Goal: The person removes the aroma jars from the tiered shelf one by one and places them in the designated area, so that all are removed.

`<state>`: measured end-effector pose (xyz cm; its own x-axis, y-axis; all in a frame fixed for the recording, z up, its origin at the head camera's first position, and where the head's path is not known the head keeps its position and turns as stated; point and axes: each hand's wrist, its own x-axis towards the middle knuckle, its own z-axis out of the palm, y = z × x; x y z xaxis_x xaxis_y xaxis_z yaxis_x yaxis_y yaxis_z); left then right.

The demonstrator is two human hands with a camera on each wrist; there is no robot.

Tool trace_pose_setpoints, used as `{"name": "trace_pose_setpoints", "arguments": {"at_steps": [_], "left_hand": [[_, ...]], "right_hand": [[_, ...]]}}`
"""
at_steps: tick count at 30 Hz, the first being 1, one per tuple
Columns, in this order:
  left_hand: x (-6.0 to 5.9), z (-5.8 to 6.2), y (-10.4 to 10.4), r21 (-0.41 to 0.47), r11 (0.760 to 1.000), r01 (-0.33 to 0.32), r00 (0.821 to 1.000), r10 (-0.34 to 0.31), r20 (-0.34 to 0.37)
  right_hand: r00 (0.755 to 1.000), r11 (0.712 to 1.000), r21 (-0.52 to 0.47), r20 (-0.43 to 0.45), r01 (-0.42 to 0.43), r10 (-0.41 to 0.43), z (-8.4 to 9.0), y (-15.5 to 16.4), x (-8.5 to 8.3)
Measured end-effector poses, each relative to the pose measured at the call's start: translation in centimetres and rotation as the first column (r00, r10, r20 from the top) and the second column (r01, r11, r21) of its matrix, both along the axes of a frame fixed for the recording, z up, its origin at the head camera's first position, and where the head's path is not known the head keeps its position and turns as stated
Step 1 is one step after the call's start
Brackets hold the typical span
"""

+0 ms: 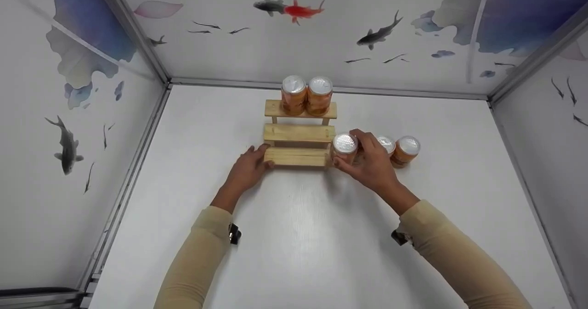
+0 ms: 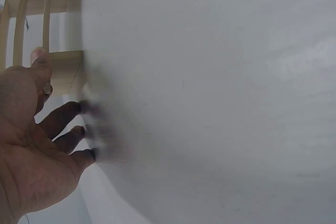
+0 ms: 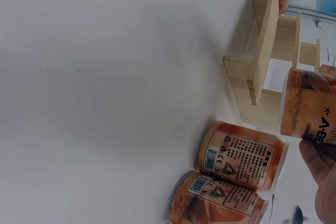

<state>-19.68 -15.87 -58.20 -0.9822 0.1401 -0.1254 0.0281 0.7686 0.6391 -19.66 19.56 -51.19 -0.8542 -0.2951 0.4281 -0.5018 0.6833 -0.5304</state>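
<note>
A three-tier wooden rack [image 1: 299,133] stands on the white table. My left hand [image 1: 246,170] holds the left end of its lowest step; in the left wrist view the thumb [image 2: 39,59] lies on the step's edge and the other fingers bend towards the table. My right hand [image 1: 375,165] grips an orange can [image 1: 344,147] between thumb and fingers, just off the rack's right end. The right wrist view shows this can [image 3: 310,106] raised off the table beside the rack. Two similar cans [image 1: 307,98] stand side by side on the top step.
Two more orange cans [image 1: 406,152] stand on the table [image 1: 298,235] right of my right hand, one partly hidden by it. White panels with painted fish [image 1: 379,36] enclose the table at the back and both sides, joined by metal frame edges [image 1: 413,95].
</note>
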Motion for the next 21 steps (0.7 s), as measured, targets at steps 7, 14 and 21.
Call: {"name": "trace_pose_setpoints", "arguments": {"at_steps": [7, 14, 21], "left_hand": [[0.0, -0.1, -0.1, -0.015, 1.0, 0.014, 1.0, -0.014, -0.01], [0.0, 0.1, -0.1, -0.013, 1.0, 0.01, 1.0, -0.01, -0.022], [0.1, 0.1, 0.0, -0.006, 1.0, 0.004, 1.0, -0.004, -0.02]], "right_hand": [[1.0, 1.0, 0.004, 0.007, -0.004, 0.004, -0.9, 0.9, 0.8], [1.0, 1.0, -0.014, 0.023, -0.012, 0.012, -2.3, 1.5, 1.3], [0.999, 1.0, -0.004, 0.054, -0.005, 0.005, -3.5, 2.4, 1.8]]}}
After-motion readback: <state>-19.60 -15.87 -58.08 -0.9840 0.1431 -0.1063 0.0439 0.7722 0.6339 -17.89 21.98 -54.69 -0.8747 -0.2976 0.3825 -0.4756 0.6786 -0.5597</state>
